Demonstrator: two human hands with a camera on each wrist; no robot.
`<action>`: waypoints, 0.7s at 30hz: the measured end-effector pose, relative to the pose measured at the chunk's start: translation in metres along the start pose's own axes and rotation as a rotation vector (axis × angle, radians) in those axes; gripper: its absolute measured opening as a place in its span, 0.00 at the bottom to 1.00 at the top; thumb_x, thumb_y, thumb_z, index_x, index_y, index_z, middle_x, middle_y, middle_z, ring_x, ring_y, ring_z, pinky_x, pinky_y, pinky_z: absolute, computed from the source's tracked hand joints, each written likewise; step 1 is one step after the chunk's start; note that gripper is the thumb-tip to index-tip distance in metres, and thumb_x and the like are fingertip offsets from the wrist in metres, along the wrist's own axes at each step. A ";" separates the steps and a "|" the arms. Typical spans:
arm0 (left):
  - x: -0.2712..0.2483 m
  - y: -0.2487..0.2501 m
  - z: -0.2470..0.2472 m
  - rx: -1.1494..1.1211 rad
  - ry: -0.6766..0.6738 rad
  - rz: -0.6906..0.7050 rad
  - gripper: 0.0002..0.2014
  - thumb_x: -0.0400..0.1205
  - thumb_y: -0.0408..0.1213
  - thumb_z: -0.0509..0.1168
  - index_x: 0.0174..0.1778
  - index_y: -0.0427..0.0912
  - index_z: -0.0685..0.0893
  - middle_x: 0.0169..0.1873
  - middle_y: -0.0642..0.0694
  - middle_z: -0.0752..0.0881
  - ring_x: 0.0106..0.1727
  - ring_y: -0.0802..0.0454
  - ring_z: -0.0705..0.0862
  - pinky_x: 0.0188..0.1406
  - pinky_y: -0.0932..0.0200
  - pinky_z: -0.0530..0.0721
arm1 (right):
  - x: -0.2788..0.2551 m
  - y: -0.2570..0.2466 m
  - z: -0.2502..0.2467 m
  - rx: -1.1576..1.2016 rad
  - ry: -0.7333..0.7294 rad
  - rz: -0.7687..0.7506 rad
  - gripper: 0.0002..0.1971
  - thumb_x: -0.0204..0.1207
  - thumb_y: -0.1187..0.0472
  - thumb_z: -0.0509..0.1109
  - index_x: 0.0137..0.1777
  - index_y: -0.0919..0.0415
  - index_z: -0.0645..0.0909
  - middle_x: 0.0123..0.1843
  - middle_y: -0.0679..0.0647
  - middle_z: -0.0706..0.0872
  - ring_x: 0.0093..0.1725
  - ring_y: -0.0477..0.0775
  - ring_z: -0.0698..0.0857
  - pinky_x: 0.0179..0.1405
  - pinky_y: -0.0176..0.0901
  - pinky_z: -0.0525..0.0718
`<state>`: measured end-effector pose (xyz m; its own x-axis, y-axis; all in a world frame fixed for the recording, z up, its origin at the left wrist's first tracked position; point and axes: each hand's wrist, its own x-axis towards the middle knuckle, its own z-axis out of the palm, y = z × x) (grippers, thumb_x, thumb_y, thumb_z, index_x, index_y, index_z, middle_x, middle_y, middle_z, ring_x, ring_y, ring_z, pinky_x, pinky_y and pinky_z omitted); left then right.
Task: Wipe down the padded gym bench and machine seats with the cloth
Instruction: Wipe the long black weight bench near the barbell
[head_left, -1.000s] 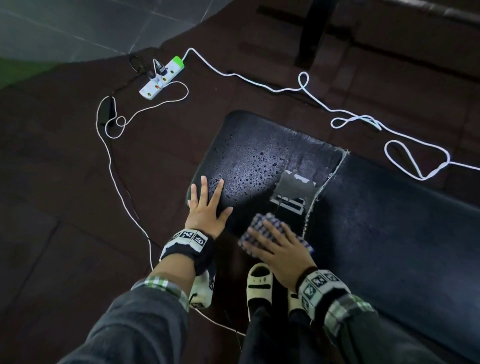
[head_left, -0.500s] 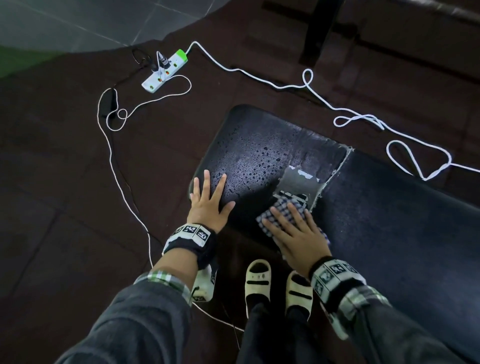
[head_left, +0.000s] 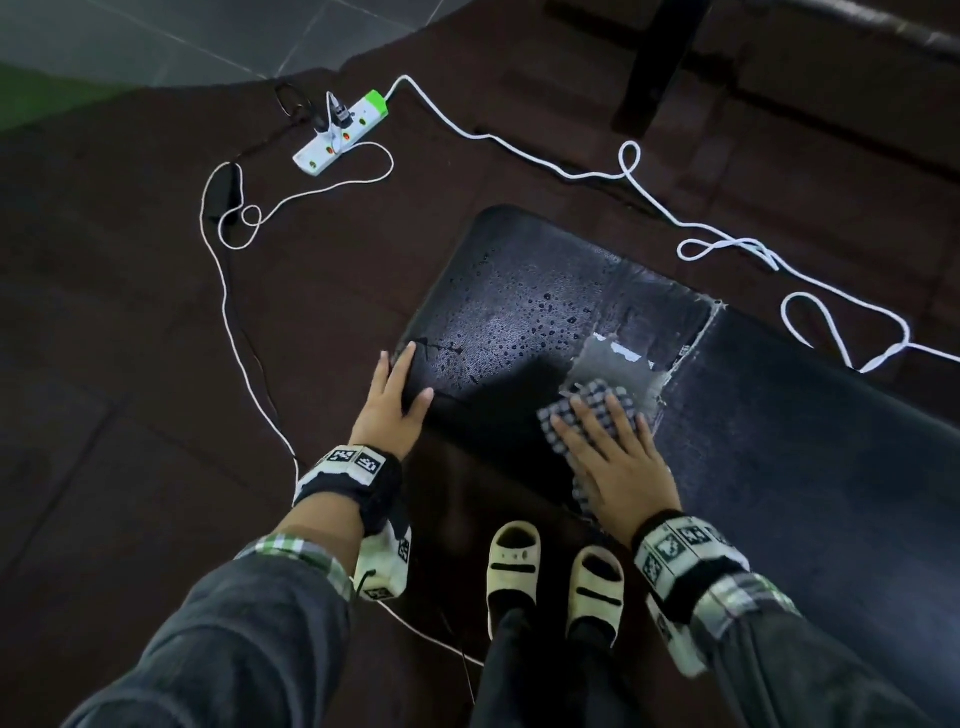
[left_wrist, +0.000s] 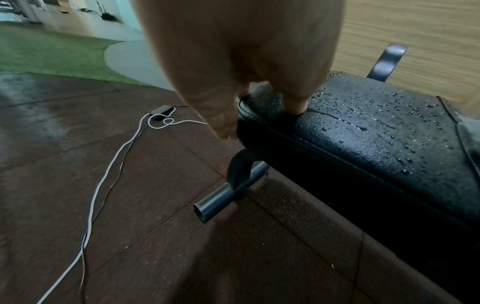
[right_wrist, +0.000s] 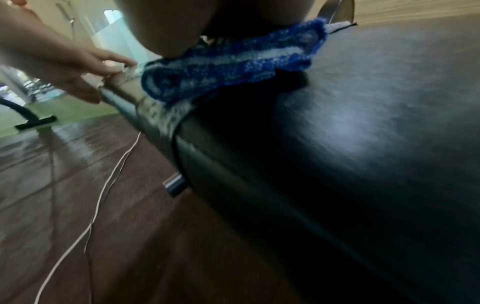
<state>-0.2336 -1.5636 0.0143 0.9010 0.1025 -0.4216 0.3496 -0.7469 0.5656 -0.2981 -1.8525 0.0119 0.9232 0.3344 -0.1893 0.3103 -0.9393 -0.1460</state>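
A black padded bench (head_left: 810, 467) runs from the middle to the lower right, its left pad (head_left: 524, 306) beaded with water drops. My right hand (head_left: 610, 457) lies flat with straight fingers on a blue-and-white checked cloth (head_left: 597, 402), pressing it onto the bench near the torn seam between the two pads. In the right wrist view the cloth (right_wrist: 233, 67) bunches under my palm on the bench (right_wrist: 363, 123). My left hand (head_left: 395, 405) rests open on the near left corner of the wet pad (left_wrist: 376, 131), fingers draped over its edge.
A white power strip (head_left: 340, 132) and looping white cables (head_left: 737, 249) lie on the dark brown floor mats. The bench's steel foot tube (left_wrist: 221, 199) sticks out below the pad. My two sandalled feet (head_left: 553, 577) stand against the bench. A dark upright post (head_left: 660, 57) rises behind.
My right hand has pushed the cloth away from me and to the right, up toward the torn patch. My left hand has stayed on the pad's corner.
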 end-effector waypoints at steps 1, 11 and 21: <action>0.001 -0.001 0.001 -0.008 0.015 0.008 0.31 0.84 0.47 0.61 0.83 0.59 0.56 0.84 0.45 0.53 0.82 0.47 0.59 0.74 0.51 0.68 | 0.013 -0.005 -0.005 0.013 0.013 0.055 0.29 0.79 0.49 0.50 0.80 0.45 0.50 0.81 0.50 0.63 0.83 0.60 0.46 0.79 0.55 0.41; 0.007 -0.007 0.002 -0.063 0.076 0.083 0.32 0.81 0.39 0.67 0.81 0.50 0.64 0.77 0.43 0.69 0.78 0.46 0.67 0.75 0.50 0.69 | 0.030 -0.071 0.006 -0.094 -0.100 -0.399 0.41 0.58 0.56 0.76 0.75 0.40 0.69 0.80 0.46 0.66 0.79 0.61 0.61 0.77 0.61 0.51; 0.003 -0.001 0.003 -0.126 0.083 0.034 0.32 0.81 0.38 0.66 0.81 0.56 0.62 0.77 0.47 0.67 0.77 0.50 0.68 0.72 0.59 0.66 | 0.040 -0.024 -0.012 -0.037 -0.078 0.012 0.39 0.69 0.51 0.64 0.81 0.44 0.54 0.81 0.49 0.64 0.82 0.59 0.48 0.79 0.59 0.46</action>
<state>-0.2319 -1.5648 0.0100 0.9290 0.1366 -0.3438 0.3436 -0.6632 0.6649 -0.2655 -1.8172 0.0196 0.9068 0.3270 -0.2660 0.3091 -0.9449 -0.1078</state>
